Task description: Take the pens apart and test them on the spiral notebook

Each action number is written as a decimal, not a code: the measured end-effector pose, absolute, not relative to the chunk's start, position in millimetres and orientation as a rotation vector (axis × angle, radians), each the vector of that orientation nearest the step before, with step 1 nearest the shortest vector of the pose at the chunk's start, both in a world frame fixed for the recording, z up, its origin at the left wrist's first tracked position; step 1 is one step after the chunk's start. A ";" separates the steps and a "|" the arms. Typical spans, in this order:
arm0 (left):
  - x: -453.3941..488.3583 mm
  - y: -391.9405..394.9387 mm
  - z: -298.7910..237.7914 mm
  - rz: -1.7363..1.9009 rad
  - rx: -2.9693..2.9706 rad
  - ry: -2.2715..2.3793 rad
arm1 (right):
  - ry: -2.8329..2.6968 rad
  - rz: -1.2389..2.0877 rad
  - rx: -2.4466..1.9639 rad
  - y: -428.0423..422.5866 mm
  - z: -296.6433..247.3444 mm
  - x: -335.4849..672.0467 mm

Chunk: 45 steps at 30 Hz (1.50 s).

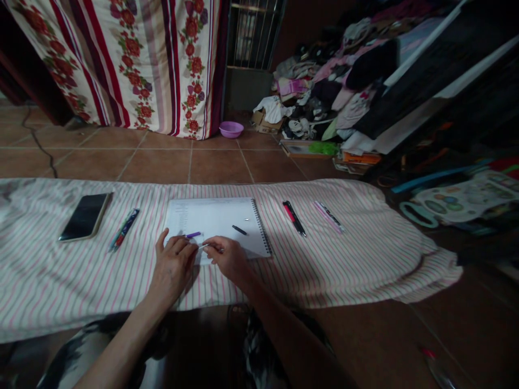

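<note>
A thin pale rod, like a pen refill (203, 246), spans the gap between my two hands above the lower part of a spiral notebook (214, 213). My left hand (173, 263) has thumb and forefinger closed at its left end, the other fingers bent over the page. Pinched on the right end is my right hand (227, 259). Just beyond my left fingers lies a purple pen part (193, 234). A short black pen part (239, 230) and a tiny silvery piece (246, 220) rest on the page to the right. The rod's ends are hidden by fingers.
Left of the notebook lie a smartphone (86, 216) and several pens (124, 231). On the right are black and red pens (294, 219) and a pink-and-white pair (329, 217). A striped cloth (365, 259) lies underneath. Beyond it are a purple basin (231, 129) and piled clothes.
</note>
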State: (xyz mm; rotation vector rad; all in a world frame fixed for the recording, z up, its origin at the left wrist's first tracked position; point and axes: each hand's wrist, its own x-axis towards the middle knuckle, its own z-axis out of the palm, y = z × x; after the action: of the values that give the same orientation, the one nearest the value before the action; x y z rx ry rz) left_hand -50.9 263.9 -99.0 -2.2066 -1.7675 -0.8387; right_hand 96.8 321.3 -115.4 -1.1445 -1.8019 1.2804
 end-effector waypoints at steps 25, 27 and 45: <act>-74.9 252.7 -90.7 -0.894 -2.145 -1.859 | -1.773 1.429 -1.061 323.7 -106.6 63.6; -77.8 251.6 -90.9 -0.876 -2.131 -1.873 | -1.782 1.416 -1.064 323.5 -106.9 60.3; -105.7 241.2 -95.6 -0.890 -2.108 -1.892 | -2.150 1.013 -0.909 322.5 -107.9 36.8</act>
State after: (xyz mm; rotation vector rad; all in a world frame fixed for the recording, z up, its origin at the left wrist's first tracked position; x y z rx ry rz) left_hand -105.7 241.2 -95.6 -2.1083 -1.8922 -0.8904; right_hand 36.8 322.5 -107.9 -0.9091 -2.1504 1.0126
